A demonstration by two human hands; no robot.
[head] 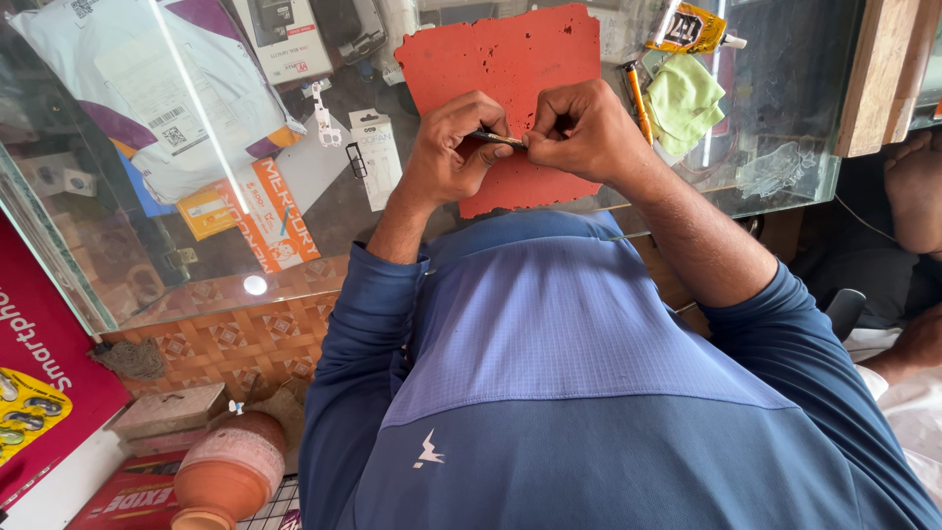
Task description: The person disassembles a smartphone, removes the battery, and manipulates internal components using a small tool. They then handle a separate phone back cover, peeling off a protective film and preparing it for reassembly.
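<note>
My left hand (pixel 453 147) and my right hand (pixel 579 128) meet over a worn red mat (pixel 510 59) on a glass counter (pixel 118 285). Together they pinch a thin dark flat part (pixel 494 137) edge-on between the fingertips; most of it is hidden by my fingers. My blue sleeves and shirt fill the lower part of the head view.
A yellow glue tube (pixel 692 27), a light green cloth (pixel 684 98) and an orange pen-like tool (pixel 638 98) lie right of the mat. Small packaged items (pixel 375 157) and a white mailer bag (pixel 147 88) sit left. A clay pot (pixel 228 471) stands on the floor. Another person's arm (pixel 917 196) is at the right.
</note>
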